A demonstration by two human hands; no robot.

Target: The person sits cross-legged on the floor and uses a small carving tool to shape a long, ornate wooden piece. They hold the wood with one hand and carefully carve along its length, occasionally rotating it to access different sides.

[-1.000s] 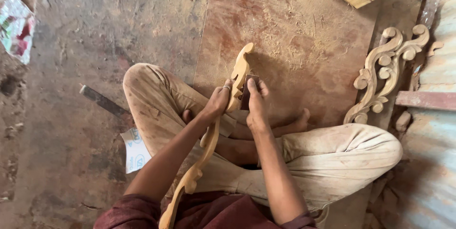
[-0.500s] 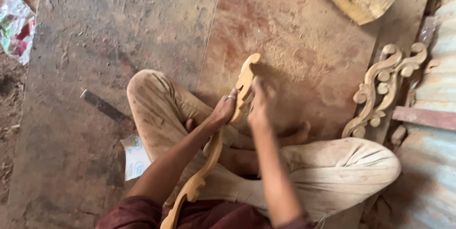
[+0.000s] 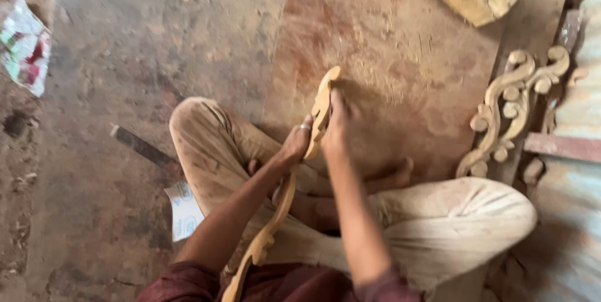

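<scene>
A person seated cross-legged at centre frame grips a long carved wooden scroll piece (image 3: pixel 294 183) with the left hand (image 3: pixel 296 145) closed around its edge, while the right hand (image 3: pixel 335 133) presses on its upper end; that grip is blurred. The contours look fully cut, the surface pale and unfinished. A similar carved piece (image 3: pixel 510 108) leans at right.
</scene>
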